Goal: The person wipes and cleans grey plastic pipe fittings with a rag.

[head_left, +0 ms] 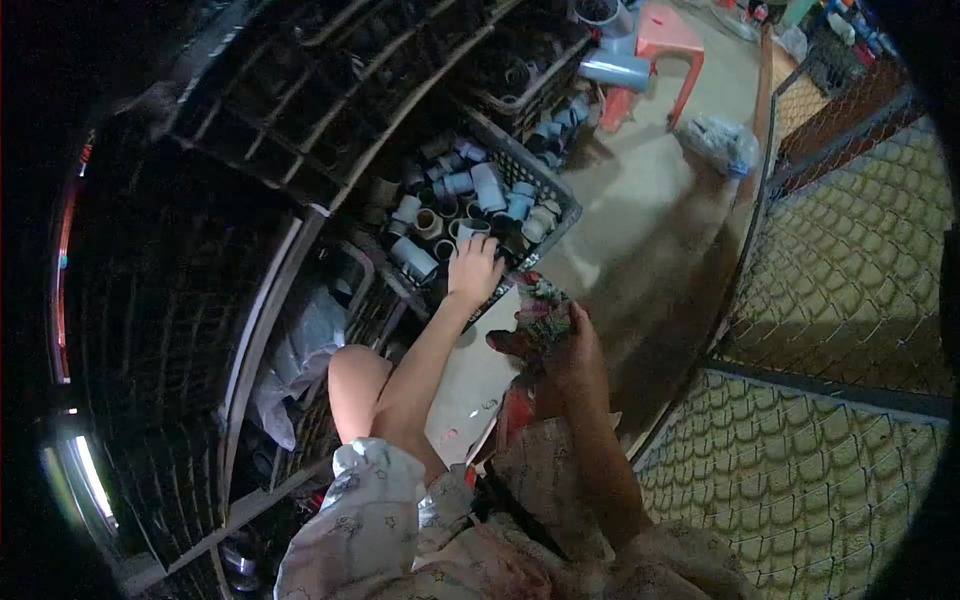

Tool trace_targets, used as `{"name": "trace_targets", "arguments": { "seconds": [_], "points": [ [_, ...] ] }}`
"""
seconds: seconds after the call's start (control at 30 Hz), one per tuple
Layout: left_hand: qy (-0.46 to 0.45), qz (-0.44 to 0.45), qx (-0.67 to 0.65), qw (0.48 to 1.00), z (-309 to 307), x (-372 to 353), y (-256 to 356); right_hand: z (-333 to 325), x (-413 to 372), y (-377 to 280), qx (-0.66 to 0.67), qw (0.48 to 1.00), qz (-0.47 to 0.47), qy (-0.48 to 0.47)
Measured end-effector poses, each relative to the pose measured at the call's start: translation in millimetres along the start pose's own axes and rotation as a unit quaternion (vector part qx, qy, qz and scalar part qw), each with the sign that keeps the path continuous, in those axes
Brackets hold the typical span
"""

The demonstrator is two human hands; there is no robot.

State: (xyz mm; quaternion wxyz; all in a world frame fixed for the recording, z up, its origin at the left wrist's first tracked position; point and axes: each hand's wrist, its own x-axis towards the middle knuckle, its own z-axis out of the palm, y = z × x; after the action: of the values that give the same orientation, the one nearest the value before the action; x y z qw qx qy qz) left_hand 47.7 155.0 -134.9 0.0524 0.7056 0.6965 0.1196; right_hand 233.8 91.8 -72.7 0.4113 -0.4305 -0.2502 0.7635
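Note:
My left hand (475, 268) reaches over the near edge of a black plastic crate (560, 222). Its fingers bend over a light grey pipe fitting (470, 230); the thumb is hidden. Around it in the crate lie several more grey and bluish fittings, among them a larger pale one (488, 187) and a tee-like one (413, 258). Closer to my body, my right hand (578, 350) is closed on a crumpled, patterned cloth (543, 318), which hangs just outside the crate's near corner.
Dark crates on a rack (300, 110) rise on the left, with a clear plastic bag (305, 350) beside my knee. Farther off stand a red plastic stool (668, 35) and a large grey pipe piece (615, 70). A bag (720, 145) lies near wire mesh (850, 270) on the right.

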Motion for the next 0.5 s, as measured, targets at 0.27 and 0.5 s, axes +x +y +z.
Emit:
{"name": "trace_targets", "arguments": {
  "seconds": [0.27, 0.5],
  "points": [
    [-0.109, -0.166, -0.146, 0.969, 16, 66, 34, 16, 12, -21, 0.252, 0.959, 0.104, 0.077],
    [-0.069, -0.173, -0.193, 0.963, 43, 64, 27, 29, 24, -24, 0.221, 0.965, 0.108, 0.090]
  ]
}}
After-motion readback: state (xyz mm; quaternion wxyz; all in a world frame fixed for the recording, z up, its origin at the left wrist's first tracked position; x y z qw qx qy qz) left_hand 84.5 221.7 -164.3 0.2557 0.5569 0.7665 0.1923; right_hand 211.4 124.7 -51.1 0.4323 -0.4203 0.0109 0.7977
